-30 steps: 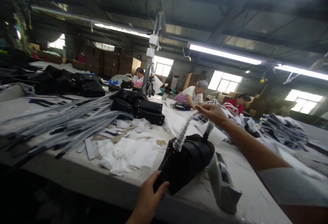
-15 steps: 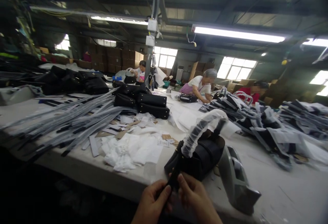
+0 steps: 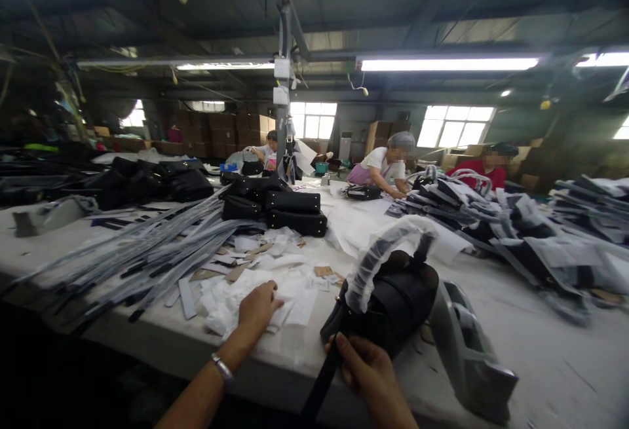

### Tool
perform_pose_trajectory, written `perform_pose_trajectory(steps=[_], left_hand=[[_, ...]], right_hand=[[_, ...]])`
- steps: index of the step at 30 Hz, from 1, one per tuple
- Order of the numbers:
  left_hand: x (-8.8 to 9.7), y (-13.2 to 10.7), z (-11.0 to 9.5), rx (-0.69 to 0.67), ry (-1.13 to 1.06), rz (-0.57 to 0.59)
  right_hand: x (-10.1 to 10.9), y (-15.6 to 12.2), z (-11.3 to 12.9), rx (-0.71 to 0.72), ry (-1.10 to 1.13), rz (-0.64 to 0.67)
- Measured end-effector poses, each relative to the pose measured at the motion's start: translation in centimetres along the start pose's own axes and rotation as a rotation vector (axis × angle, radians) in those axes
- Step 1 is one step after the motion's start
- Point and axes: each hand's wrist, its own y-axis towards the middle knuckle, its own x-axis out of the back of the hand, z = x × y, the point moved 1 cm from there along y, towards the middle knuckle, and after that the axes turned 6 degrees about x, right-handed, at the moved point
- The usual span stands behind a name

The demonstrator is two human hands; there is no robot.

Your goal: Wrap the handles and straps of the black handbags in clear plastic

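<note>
The right hand (image 3: 367, 365) pinches a black strap (image 3: 322, 378); the left hand (image 3: 258, 309) is over white sheets (image 3: 296, 291), its grip unclear.

Silver-coloured band (image 3: 223, 368) worn around left wrist (image 3: 234, 348), surface shiny, left forearm (image 3: 196, 397) uncovered, left hand (image 3: 258, 304) bared, right hand (image 3: 369, 369) bared too

1. On the worktop (image 3: 555, 363), front and right of centre, sits a handbag (image 3: 396, 304), a tape dispenser (image 3: 474, 360) just to its right.
2. The right hand (image 3: 368, 367) is at the handbag's near end, on a strap (image 3: 320, 380) slanting down leftward.
3. Left of the handbag, the left hand (image 3: 258, 308) is at loose paper (image 3: 219, 308).
4. Strips (image 3: 177, 239) lie further left; stacked bags (image 3: 295, 202) stand behind the paper.
5. Heaped pieces (image 3: 511, 223) lie right; people (image 3: 381, 160) are behind.
</note>
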Motion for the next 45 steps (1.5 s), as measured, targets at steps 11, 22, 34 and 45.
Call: perform_pose_trajectory(steps=[11,22,34,45], left_hand=[[2.4,0.2,0.2,-0.058,-0.133,-0.065],[2.9,-8.9,-1.1,-0.135,-0.544,0.215],[2.6,-10.1,-5.4,-0.152,-0.867,0.302],[2.4,-10.1,-3.1,-0.022,-1.0,0.315]], right_hand=[[-0.2,0.8,0.0,0.023,0.058,0.057],[-1.2,-0.3,1.9,-0.076,0.347,0.081],[-1.2,0.4,0.5,-0.004,0.143,0.035],[0.2,-0.3,1.2,0.045,-0.005,0.125]])
